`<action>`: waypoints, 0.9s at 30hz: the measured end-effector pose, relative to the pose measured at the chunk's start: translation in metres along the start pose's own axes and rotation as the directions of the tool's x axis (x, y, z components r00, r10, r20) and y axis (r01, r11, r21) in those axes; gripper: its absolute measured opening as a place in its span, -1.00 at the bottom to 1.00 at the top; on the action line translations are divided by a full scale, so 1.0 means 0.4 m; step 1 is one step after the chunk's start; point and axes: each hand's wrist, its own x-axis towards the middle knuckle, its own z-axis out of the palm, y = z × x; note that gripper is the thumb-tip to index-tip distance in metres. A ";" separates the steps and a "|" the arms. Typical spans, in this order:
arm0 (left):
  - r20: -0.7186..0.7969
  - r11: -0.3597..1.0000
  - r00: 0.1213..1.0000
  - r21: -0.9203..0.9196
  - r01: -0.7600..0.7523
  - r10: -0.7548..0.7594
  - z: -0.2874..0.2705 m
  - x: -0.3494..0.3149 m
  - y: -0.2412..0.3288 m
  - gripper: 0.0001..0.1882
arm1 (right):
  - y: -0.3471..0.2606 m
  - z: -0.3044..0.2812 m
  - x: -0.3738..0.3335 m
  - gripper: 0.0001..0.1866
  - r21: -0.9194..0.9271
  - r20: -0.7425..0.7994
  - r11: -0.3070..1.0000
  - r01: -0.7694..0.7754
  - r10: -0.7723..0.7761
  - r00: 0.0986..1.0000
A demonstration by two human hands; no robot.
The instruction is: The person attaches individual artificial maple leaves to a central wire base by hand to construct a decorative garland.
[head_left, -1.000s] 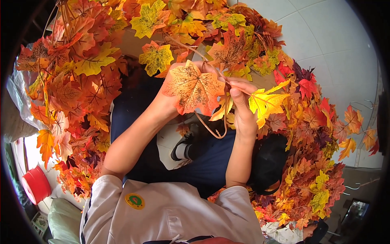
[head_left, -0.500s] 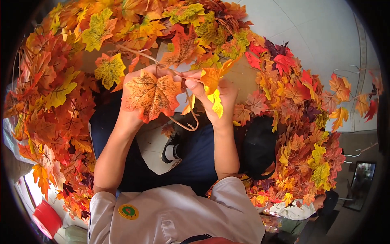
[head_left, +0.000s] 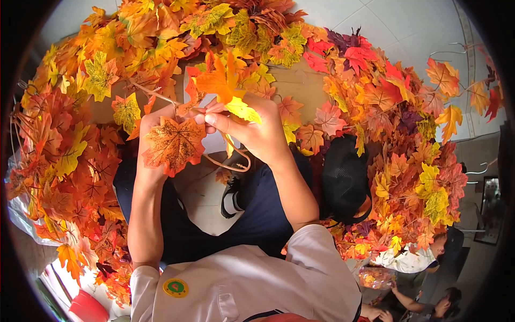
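My left hand [head_left: 155, 119] is closed round the brown stem of an artificial maple leaf garland [head_left: 153, 92], its fingers partly hidden by a speckled orange leaf [head_left: 174, 146]. Close beside it, my right hand [head_left: 255, 126] pinches a small sprig of orange and yellow maple leaves [head_left: 219, 80] against the stem, with thumb and fingertips meeting the left fingers. Some of the sprig's leaves stand upward over my right knuckles. Below the hands, the loose stem curves into a loop [head_left: 241, 167] above my lap.
Heaped autumn leaf garlands [head_left: 80, 177] surround me on both sides and ahead. Cardboard [head_left: 306, 88] shows beneath them. A black cap [head_left: 346, 177] lies by my right knee. Metal hooks [head_left: 479, 167] stick out at right, a red container [head_left: 88, 307] stands lower left, and other people [head_left: 440, 303] sit lower right.
My right hand has moved left toward my left hand, and its sprig has swung over to point upward. The whole view has shifted a little, bringing more of the people at lower right into sight.
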 end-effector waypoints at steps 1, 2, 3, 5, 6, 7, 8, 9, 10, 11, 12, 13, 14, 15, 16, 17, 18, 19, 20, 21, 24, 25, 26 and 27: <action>0.073 0.998 0.997 -0.059 0.017 -0.013 -0.004 -0.001 0.000 -0.70 | 0.004 -0.006 0.001 -0.89 -0.002 -0.010 1.000 0.000 0.000 1.000; 0.011 1.000 1.000 0.021 0.020 -0.020 0.006 -0.006 -0.008 -0.69 | 0.008 -0.008 0.003 -0.88 -0.024 0.001 0.999 0.038 -0.038 0.999; 0.010 0.999 1.000 0.025 0.024 -0.024 0.004 -0.011 -0.013 -0.69 | 0.013 -0.004 0.007 -0.87 -0.038 0.022 0.996 0.075 -0.074 0.997; -0.009 0.982 0.994 -0.155 0.110 -0.113 -0.012 -0.023 -0.027 -0.62 | 0.013 0.002 0.014 -0.87 -0.118 -0.011 0.985 0.122 -0.124 0.992; 0.010 0.926 0.993 -0.360 0.111 -0.115 -0.033 -0.039 -0.067 -0.52 | 0.007 0.002 0.014 -0.87 -0.152 -0.026 0.978 0.142 -0.148 0.989; -0.002 0.929 0.992 -0.352 0.115 -0.123 -0.031 -0.044 -0.077 -0.52 | 0.007 0.000 0.015 -0.86 -0.181 -0.041 0.970 0.159 -0.169 0.985; -0.030 0.913 0.984 -0.378 0.152 -0.176 -0.021 -0.038 -0.082 -0.51 | 0.031 -0.025 0.029 -0.85 -0.427 0.016 0.818 0.384 -0.418 0.908; -0.059 0.896 0.972 -0.403 0.186 -0.229 -0.018 -0.032 -0.085 -0.50 | 0.018 -0.029 0.024 -0.79 -0.496 0.048 0.788 0.364 -0.394 0.918; 0.023 0.936 0.977 -0.282 0.209 -0.211 -0.008 -0.016 -0.078 -0.54 | 0.012 -0.037 0.023 -0.77 -0.671 0.089 0.598 0.438 -0.521 0.849; 0.065 0.931 0.983 -0.315 0.185 -0.173 0.012 -0.013 -0.053 -0.55 | 0.010 -0.041 0.025 -0.74 -0.805 0.159 0.367 0.466 -0.623 0.766; 0.064 0.917 0.988 -0.368 0.153 -0.140 0.015 -0.018 -0.050 -0.55 | 0.008 -0.035 0.027 -0.74 -0.799 0.154 0.376 0.470 -0.626 0.764; 0.063 0.899 0.993 -0.421 0.121 -0.104 0.014 -0.023 -0.048 -0.56 | 0.006 -0.028 0.029 -0.72 -0.852 0.135 0.289 0.436 -0.685 0.716; 0.058 0.903 0.993 -0.412 0.119 -0.105 0.018 -0.026 -0.047 -0.56 | 0.004 -0.023 0.030 -0.70 -0.898 0.122 0.202 0.390 -0.739 0.662; -0.029 0.920 0.998 -0.390 0.041 -0.057 0.025 -0.024 -0.050 -0.62 | 0.002 -0.029 0.030 -0.72 -0.895 0.089 0.220 0.388 -0.764 0.639; -0.113 0.931 0.994 -0.362 -0.036 -0.005 0.028 -0.022 -0.054 -0.64 | 0.007 -0.033 0.027 -0.76 -0.866 0.008 0.309 0.393 -0.778 0.628; -0.115 0.932 0.993 -0.359 -0.044 0.003 0.021 -0.018 -0.071 -0.64 | 0.009 -0.035 0.022 -0.79 -0.828 -0.073 0.393 0.399 -0.782 0.618; -0.186 0.933 0.982 -0.356 -0.048 -0.020 0.007 -0.011 -0.098 -0.66 | 0.004 -0.025 0.006 -0.87 -0.730 -0.167 0.569 0.379 -0.687 0.707; -0.252 0.934 0.967 -0.354 -0.051 -0.043 -0.009 -0.005 -0.112 -0.67 | 0.006 -0.016 0.007 -0.88 -0.602 -0.183 0.692 0.398 -0.605 0.775; -0.269 0.935 0.962 -0.326 -0.138 0.049 -0.026 -0.002 -0.111 -0.68 | 0.000 0.001 0.006 -0.88 -0.493 -0.174 0.789 0.368 -0.503 0.846; -0.235 0.969 0.964 -0.178 -0.170 0.126 -0.022 -0.001 -0.084 -0.68 | -0.006 0.017 0.002 -0.87 -0.388 -0.155 0.868 0.310 -0.393 0.906; -0.308 0.946 0.938 -0.224 -0.234 0.159 -0.023 -0.014 -0.060 -0.64 | -0.023 0.022 -0.003 -0.88 -0.583 -0.088 0.701 0.411 -0.557 0.826; -0.288 0.941 0.946 -0.253 -0.226 0.150 -0.019 -0.021 -0.043 -0.63 | -0.036 0.024 -0.008 -0.87 -0.638 -0.030 0.649 0.415 -0.559 0.829; -0.216 0.916 0.966 -0.340 -0.212 0.144 -0.025 -0.023 -0.046 -0.60 | -0.037 0.033 -0.009 -0.88 -0.609 -0.037 0.691 0.389 -0.515 0.856; -0.162 0.811 0.983 -0.562 -0.164 0.087 -0.031 -0.019 -0.051 -0.59 | -0.027 0.038 -0.012 -0.89 -0.607 -0.034 0.715 0.347 -0.460 0.887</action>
